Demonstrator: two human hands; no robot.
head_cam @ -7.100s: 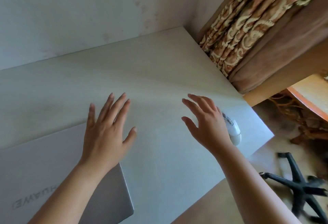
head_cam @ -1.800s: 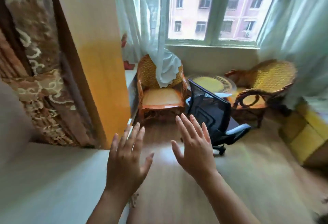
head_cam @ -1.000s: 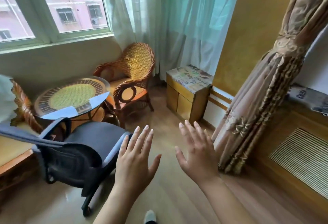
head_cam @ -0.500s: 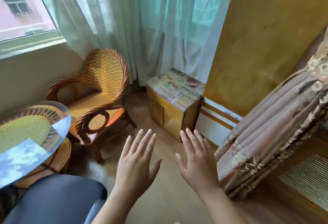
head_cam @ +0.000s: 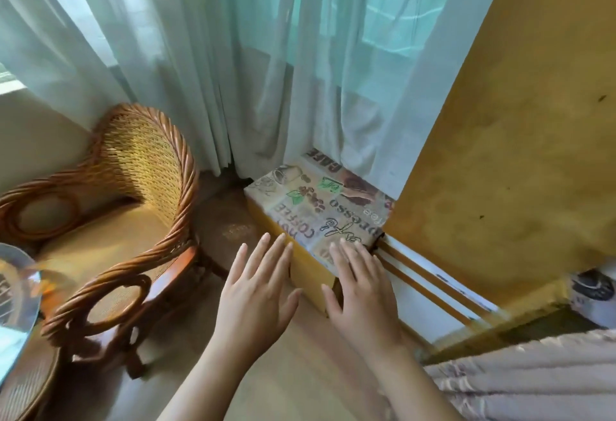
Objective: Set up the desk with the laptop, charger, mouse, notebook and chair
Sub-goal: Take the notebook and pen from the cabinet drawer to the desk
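**Empty-handed at the window corner, desk items out of sight**

Faced a corner of sheer pale-green curtains (head_cam: pixel 206 54) and a mustard-yellow wall (head_cam: pixel 500 160). Held both hands out ahead, palms down, fingers spread wide, gripping nothing: left hand (head_cam: pixel 256 290) at about 6 o'clock, right hand (head_cam: pixel 363 290) just beside it toward 5 o'clock, the two apart and not touching. Judged as a neutral carrying-nothing pose, kept free for whatever comes to be picked up.

Seen directly beyond the fingertips, near 12 o'clock of the hands: a low yellow box-shaped cabinet with a coffee-themed printed top (head_cam: pixel 320 210), pushed against the wall and partly under the curtain hem. At 9 o'clock, a woven rattan armchair with twisted brown arms (head_cam: pixel 133 207); at 8 o'clock, the rim of a round glass-topped table (head_cam: pixel 16 304). At 4 o'clock, a fold of beige patterned drape (head_cam: pixel 520 377).

No laptop, charger, mouse, notebook, desk or desk chair visible anywhere here. Judged: probably searching this corner for a remaining item, perhaps charger or notebook, though nothing shown confirms which. Cabinet front mostly hidden behind the hands, so any door or handle could not be told.
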